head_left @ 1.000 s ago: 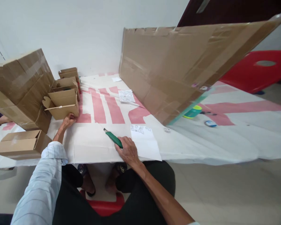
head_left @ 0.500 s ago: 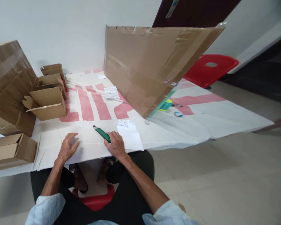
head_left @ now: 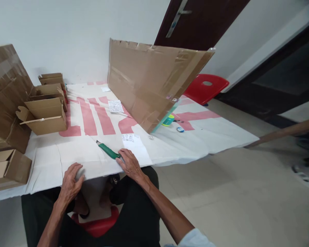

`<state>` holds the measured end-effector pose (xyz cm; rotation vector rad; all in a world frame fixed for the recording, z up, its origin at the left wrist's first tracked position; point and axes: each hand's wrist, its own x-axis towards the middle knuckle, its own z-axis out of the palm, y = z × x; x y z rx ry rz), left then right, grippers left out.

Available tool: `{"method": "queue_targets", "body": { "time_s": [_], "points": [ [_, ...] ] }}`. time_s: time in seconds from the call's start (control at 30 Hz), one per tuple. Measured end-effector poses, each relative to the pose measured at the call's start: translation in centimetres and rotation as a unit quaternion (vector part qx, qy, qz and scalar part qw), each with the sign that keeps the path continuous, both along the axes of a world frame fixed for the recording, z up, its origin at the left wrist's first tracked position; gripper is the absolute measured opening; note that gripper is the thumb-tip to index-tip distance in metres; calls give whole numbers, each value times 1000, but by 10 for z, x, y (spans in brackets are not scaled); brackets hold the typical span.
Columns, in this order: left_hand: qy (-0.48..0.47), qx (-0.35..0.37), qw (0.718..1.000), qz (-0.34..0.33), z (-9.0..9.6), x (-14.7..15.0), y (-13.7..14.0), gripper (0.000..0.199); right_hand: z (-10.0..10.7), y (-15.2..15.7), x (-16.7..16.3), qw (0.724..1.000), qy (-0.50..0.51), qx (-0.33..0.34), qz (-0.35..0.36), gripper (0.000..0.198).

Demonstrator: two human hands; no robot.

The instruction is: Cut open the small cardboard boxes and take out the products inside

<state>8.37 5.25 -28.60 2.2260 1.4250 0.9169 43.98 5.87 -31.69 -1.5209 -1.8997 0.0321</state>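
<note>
A green utility knife [head_left: 108,151] with its blade end pointing away to the left lies on the white-covered table. At its near end is my right hand [head_left: 130,164], thumb and fingertips parted around the tail without a visible grip. Under and beyond that hand is a white sheet of paper [head_left: 140,151] with small drawings. My left hand [head_left: 71,180] rests at the table's front edge, fingers loosely spread and nothing in them.
Several open cardboard boxes [head_left: 48,125] and a closed one [head_left: 18,169] stand at the left, beside a large carton [head_left: 7,99]. A big cardboard panel [head_left: 141,82] stands upright across the table. Behind it are a tape roll [head_left: 180,129] and a red chair [head_left: 206,87].
My right hand has slid back along the knife, which stays put, so more of its handle shows. My left hand has drawn back to the table edge. The view has shifted right.
</note>
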Motion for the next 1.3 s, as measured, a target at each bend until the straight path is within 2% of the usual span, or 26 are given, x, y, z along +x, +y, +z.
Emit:
{"method": "queue_targets", "body": {
  "time_s": [0.2,0.37,0.47,0.57,0.63,0.67,0.73,0.77,0.87,0.97,1.03,1.1,1.17,1.23,1.3],
  "points": [
    [-9,11,1000,8,-7,0,-2,36,1,8,23,1000,16,5,-3,30],
    [-22,8,1000,15,-11,4,-4,35,11,17,-12,1000,-2,6,5,33],
    [-37,-19,999,24,-1,7,-16,37,6,13,-37,1000,-28,-5,-9,35],
    [-47,-44,998,21,17,6,-35,41,-7,7,-40,997,-46,-4,-63,26],
    [-60,-22,997,48,30,-2,-46,44,-17,7,-31,996,-56,-7,-73,24],
    [-62,8,995,82,37,-8,-52,42,-21,8,-26,995,-57,-6,-80,26],
    [-50,87,977,188,52,-28,-65,38,-25,8,-16,994,-48,1,-97,29],
    [-40,130,957,256,60,-42,-71,36,-25,6,-13,993,-47,0,-110,31],
    [-41,226,868,439,86,-98,-83,46,-23,-1,-9,989,-54,-13,-134,38],
    [-131,232,804,531,113,-173,-75,59,-21,-5,-10,987,-65,-18,-143,43],
    [-241,196,776,549,129,-222,-58,61,-22,-4,-12,986,-70,-15,-148,45],
    [-336,109,774,526,142,-262,-37,64,-22,-3,-13,986,-74,-14,-151,46],
    [-377,30,788,486,150,-285,-19,66,-22,-3,-13,985,-77,-14,-155,46],
    [-368,-1,806,463,151,-290,-7,65,-22,-3,-13,984,-79,-17,-158,45],
    [-347,-6,822,450,147,-277,-4,64,-22,-3,-14,984,-77,-19,-162,45]
  ]
}}
